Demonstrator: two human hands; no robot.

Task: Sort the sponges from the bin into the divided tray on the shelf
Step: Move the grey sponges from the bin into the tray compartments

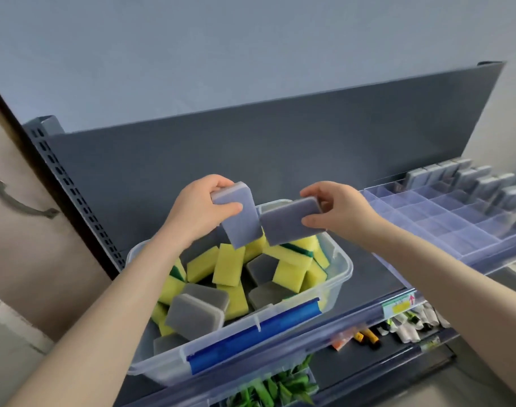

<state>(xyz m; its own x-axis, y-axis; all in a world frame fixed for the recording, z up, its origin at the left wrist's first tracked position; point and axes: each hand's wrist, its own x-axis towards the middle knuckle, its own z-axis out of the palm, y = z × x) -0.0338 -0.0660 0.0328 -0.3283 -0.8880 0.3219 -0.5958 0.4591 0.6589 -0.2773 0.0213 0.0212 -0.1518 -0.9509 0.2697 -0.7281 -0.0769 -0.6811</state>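
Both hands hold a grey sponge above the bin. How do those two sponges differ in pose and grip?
The left-hand sponge hangs nearly upright, gripped at its top end by the left hand; the right-hand sponge lies sideways, pinched at its right end by the right hand. Both are grey with a pale edge, held over the bin.

Our left hand (198, 210) pinches one grey sponge (242, 229) and our right hand (340, 214) a second grey sponge (286, 223), above the clear bin (342, 268) of mixed sponges (229, 268). Beside it the divided tray (444, 230) holds upright grey sponges (471, 183)
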